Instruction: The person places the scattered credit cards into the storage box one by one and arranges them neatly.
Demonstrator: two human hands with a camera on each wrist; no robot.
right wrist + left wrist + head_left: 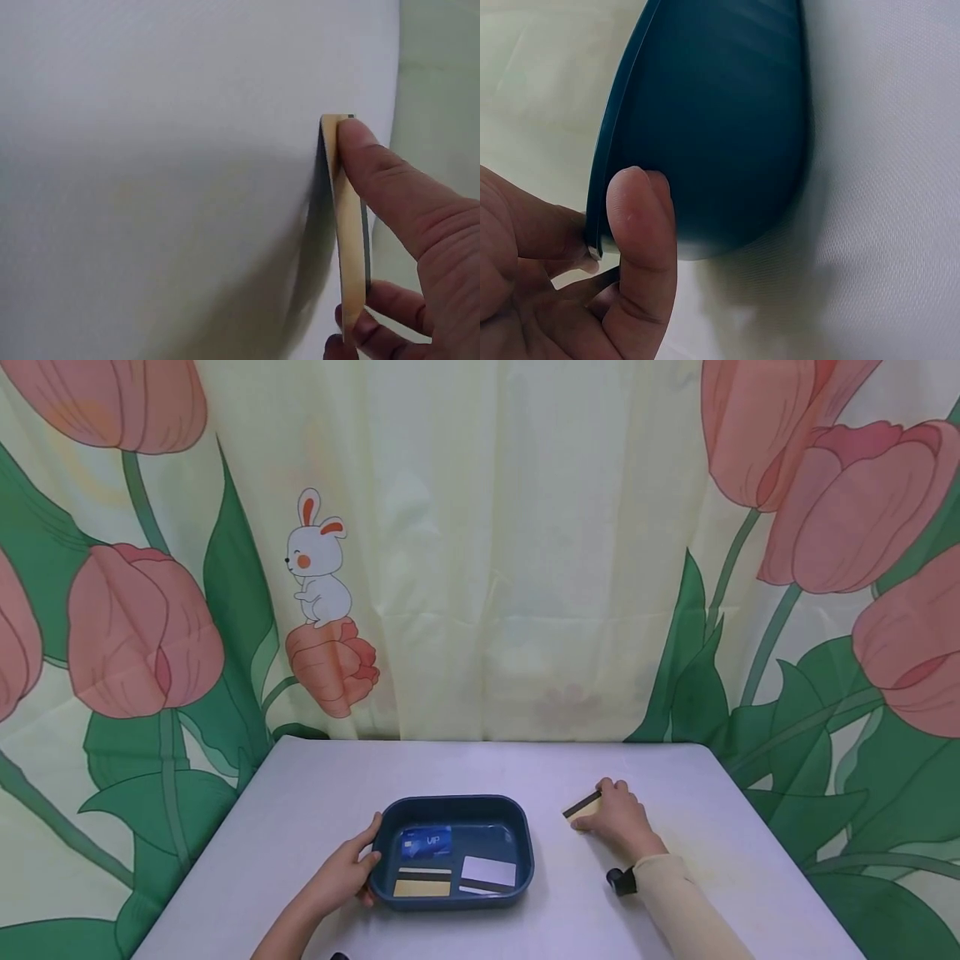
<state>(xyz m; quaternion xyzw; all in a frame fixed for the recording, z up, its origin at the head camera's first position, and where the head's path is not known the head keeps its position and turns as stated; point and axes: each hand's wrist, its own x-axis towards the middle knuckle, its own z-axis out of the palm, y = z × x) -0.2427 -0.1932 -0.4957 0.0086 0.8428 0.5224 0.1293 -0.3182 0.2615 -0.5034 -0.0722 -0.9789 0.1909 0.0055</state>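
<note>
A dark blue rectangular tray (483,837) sits on the table with its left end gripped by my left hand (337,872). Seen from the left wrist, the fingers lie around the tray's rim and outer wall (727,112). Inside the tray are a blue VIP card (427,842), a gold card (422,887) with a dark stripe and a whitish card (491,870) with a dark stripe. To the right of the tray, my right hand (618,818) pinches a yellowish card (348,240) with a black stripe between thumb and fingertips. This card is tilted and slightly bowed.
A white cloth covers the table (352,772). Behind it hangs a curtain (495,568) printed with tulips and a rabbit. A black wrist device (621,882) is strapped at the right sleeve (678,893).
</note>
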